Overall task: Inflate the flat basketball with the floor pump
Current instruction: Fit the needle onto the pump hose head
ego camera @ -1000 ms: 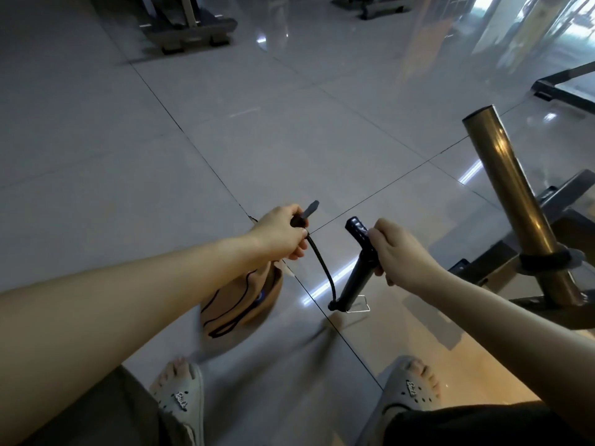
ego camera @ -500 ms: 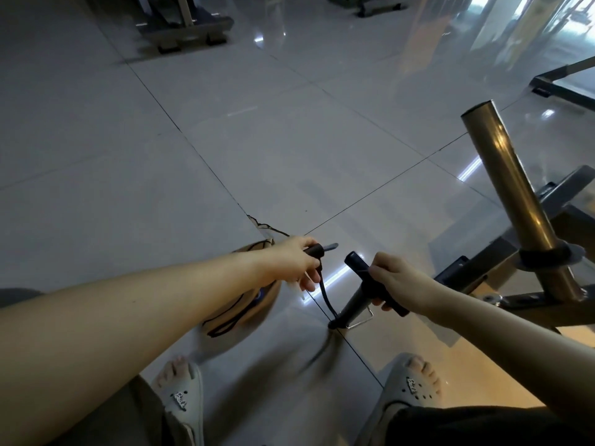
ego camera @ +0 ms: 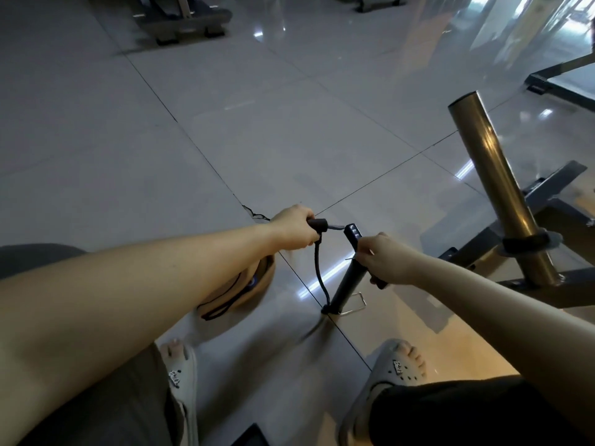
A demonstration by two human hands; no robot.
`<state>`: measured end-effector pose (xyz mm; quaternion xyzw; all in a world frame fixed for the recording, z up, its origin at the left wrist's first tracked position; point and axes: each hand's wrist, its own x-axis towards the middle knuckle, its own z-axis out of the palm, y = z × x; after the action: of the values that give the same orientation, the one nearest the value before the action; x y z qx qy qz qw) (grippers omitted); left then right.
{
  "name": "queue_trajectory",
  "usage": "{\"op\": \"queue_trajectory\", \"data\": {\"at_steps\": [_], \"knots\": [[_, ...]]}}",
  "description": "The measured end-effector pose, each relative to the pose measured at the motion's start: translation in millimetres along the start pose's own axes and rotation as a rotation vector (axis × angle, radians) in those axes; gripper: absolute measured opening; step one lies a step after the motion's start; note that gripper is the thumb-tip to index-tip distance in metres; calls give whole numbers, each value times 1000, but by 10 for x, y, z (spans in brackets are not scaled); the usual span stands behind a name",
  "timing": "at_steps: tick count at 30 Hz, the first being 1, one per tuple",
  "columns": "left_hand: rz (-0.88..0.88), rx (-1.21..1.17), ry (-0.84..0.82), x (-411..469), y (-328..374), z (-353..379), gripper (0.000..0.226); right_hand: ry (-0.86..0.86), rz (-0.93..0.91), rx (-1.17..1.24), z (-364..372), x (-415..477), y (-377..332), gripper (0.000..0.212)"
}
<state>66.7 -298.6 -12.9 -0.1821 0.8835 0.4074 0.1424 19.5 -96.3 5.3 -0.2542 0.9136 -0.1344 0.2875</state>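
Two hands, both busy. The left hand [ego camera: 294, 230] is clenched around the dark end piece [ego camera: 318, 224] of the hose [ego camera: 318, 268], which sticks out to the right of the fist toward the pump's top. From there the hose drops down in a loose curve to the base of the floor pump [ego camera: 344, 286]. The pump sits on the tiled floor [ego camera: 257, 123] between the person's feet and a bit farther out, tilted with its top leaning right and away, and its thin wire foot [ego camera: 357, 303] sticks out to the right at the bottom. The right hand [ego camera: 388, 263] is wrapped tight around the pump's handle up top, with the black ends poking out of both sides of the fist. The flat basketball [ego camera: 254, 289] is lying on the floor just left of the pump, mostly hidden under the left forearm, tan with black seams. It's not touching the hose end as far as I can see. Near the bottom are two light sandals [ego camera: 182, 371] [ego camera: 397, 370], and off to the right a brassy metal tube [ego camera: 492, 188] leans up from a dark frame.
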Motion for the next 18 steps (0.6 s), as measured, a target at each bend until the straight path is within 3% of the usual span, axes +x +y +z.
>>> {"op": "queue_trajectory", "data": {"at_steps": [5, 10, 15, 18], "knots": [[4, 74, -60, -30, 87, -36, 31, -29, -69, -158, 7, 91, -24, 18], [70, 218, 28, -127, 146, -11, 39, 10, -144, -286, -3, 47, -52, 13], [-29, 30, -21, -145, 134, -109, 40, 189, -213, -332, -194, 3, -162, 21], [-109, -73, -65, -279, 117, -189, 41, 183, -320, -266, -312, 5, -328, 14]]}}
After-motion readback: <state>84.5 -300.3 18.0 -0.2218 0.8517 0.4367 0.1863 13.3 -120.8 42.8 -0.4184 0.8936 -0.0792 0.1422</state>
